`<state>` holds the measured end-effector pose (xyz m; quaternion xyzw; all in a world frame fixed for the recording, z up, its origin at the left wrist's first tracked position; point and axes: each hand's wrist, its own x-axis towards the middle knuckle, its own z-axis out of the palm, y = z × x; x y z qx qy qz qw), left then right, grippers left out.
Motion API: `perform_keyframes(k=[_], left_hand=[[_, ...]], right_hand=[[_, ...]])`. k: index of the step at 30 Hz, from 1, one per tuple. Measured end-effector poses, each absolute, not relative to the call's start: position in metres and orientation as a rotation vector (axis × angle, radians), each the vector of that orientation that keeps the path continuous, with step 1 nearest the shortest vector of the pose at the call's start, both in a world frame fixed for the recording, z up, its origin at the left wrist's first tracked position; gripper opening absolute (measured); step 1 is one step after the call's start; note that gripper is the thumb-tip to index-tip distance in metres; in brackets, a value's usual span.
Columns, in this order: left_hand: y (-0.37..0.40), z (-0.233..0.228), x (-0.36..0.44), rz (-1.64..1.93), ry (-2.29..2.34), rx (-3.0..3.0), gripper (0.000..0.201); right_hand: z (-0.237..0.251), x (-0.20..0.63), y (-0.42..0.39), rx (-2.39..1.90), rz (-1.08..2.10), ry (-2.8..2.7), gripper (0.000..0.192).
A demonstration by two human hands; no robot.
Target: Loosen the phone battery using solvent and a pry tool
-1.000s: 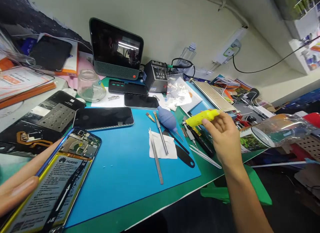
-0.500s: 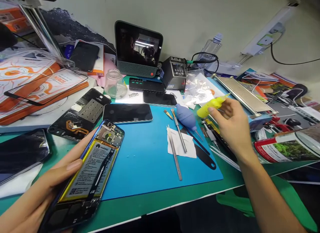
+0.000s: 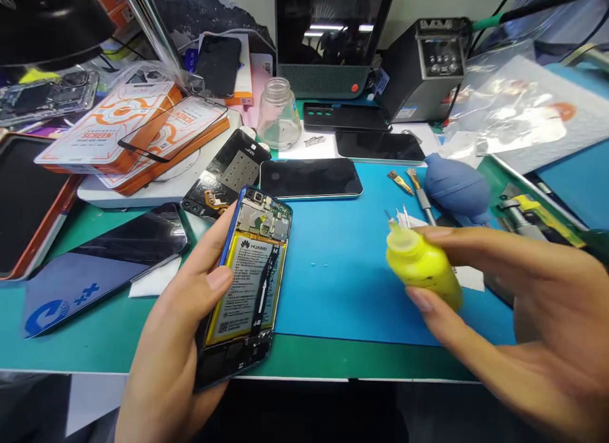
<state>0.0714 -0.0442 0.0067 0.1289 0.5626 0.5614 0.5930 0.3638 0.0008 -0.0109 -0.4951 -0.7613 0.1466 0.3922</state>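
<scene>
My left hand [image 3: 176, 329] is closed around an opened smartphone [image 3: 252, 284], its battery and circuit board facing me. The phone is held tilted above the near edge of the blue mat [image 3: 333, 259]. Between the thumb and fingers of my right hand [image 3: 533, 303] is a small yellow squeeze bottle [image 3: 423, 265], its thin nozzle pointing up and away to the left. The bottle is over the right part of the mat and apart from the phone. Behind it, a white wipe [image 3: 469, 278] and the tips of some tools are partly hidden.
A phone lying screen up [image 3: 311, 178] rests along the mat's back edge. A blue air blower [image 3: 457, 186] and a brush [image 3: 421, 195] lie at the back right. A glass jar [image 3: 279, 116] stands behind. Orange-white boxes [image 3: 114, 125] and a dark phone panel [image 3: 109, 265] are at left.
My right hand has brought the yellow bottle from the tools at the right toward me and nearer the phone. The camera view has turned left and closer. My left hand keeps its hold.
</scene>
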Motion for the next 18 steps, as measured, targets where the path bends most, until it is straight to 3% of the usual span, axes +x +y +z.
perform_keyframes(k=[2,4,9,14,18], left_hand=[[-0.046,0.005,0.073,1.307,1.312,0.296,0.081],[-0.048,0.006,0.077,1.322,1.342,0.23,0.077],[-0.053,0.01,0.077,1.331,1.373,0.237,0.076],[-0.055,0.032,0.075,1.147,1.405,0.33,0.093],[-0.056,0.049,0.083,1.191,1.39,0.439,0.085]], right_hand=[[-0.012,0.361,0.0,-1.171,0.224,-2.132,0.057],[-0.011,0.358,-0.001,-1.098,0.131,-2.28,0.051],[-0.005,0.346,-0.003,-1.043,0.16,-2.405,0.033],[-0.005,0.334,0.0,-0.945,0.18,-2.448,0.033],[-0.006,0.33,0.004,-0.966,0.22,-2.472,0.032]])
